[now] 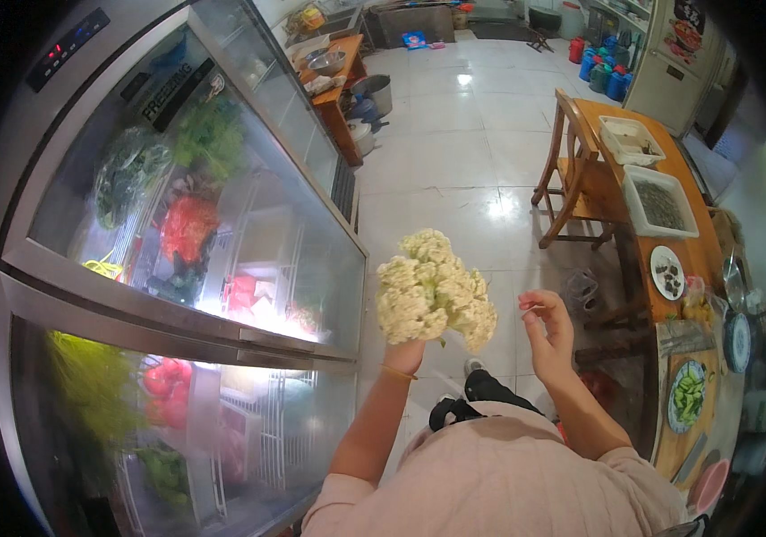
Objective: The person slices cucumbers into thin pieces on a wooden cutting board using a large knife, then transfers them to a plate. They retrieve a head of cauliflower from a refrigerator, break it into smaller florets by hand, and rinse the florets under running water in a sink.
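A large head of pale cauliflower [433, 292] is held up in front of me, over the tiled floor. My left hand [406, 354] grips it from below; the florets hide most of the fingers, and a thin yellowish band circles the wrist. To the right of the cauliflower, apart from it, my right hand [547, 332] is raised with bent fingers spread from the thumb and nothing between them. Close by on the left stands a glass-door refrigerator [295, 342], its doors closed, with vegetables in bags and baskets behind the glass.
On the right, a wooden table [651, 268] bears white tubs [661, 201], a plate of green pepper pieces [688, 396], and a kitchen knife [690, 458] on a cutting board [675, 446]. A wooden chair [574, 168] stands beside it. Farther off, metal bowls [327, 62] sit on another table.
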Available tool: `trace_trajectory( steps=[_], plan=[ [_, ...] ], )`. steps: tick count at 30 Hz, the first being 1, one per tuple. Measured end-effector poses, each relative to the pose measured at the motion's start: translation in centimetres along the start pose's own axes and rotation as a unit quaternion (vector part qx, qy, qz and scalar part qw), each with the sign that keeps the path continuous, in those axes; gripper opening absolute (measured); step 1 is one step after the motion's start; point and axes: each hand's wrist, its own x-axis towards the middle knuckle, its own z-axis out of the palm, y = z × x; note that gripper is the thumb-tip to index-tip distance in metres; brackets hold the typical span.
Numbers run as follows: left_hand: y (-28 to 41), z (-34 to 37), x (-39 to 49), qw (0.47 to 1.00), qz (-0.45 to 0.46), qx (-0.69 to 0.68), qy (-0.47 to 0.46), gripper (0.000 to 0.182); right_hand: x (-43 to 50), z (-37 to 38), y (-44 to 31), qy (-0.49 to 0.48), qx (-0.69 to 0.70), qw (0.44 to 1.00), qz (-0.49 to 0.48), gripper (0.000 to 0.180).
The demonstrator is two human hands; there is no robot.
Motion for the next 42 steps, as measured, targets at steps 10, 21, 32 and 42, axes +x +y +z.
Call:
trace_trajectory(
  steps=[10, 21, 32, 42],
  plan=[
    [3.7, 1.4, 4.9, 0.974, -0.066, -0.215, 0.02, 0.075, 4.4, 2.2, 0.1, -0.059, -0.1, 0.991, -0.069, 0.027],
    [4.4, 8.1, 21.4, 0.998, 0.041, 0.018, 0.046, 0.076, 19.8, 1.1, 7.6, -0.039, -0.177, 0.975, -0.131, 0.029],
    [4.4, 14.1, 39.7, 0.981, 0.101, 0.151, 0.072, 0.076, 36.9, -2.4, 15.9, -0.028, -0.114, 0.993, 0.02, 0.025],
    [3.3, 17.1, 52.7, 0.982, 0.137, 0.131, -0.004, 0.077, 45.6, -1.6, 20.6, 0.051, -0.2, 0.976, 0.071, 0.018]
  ],
)
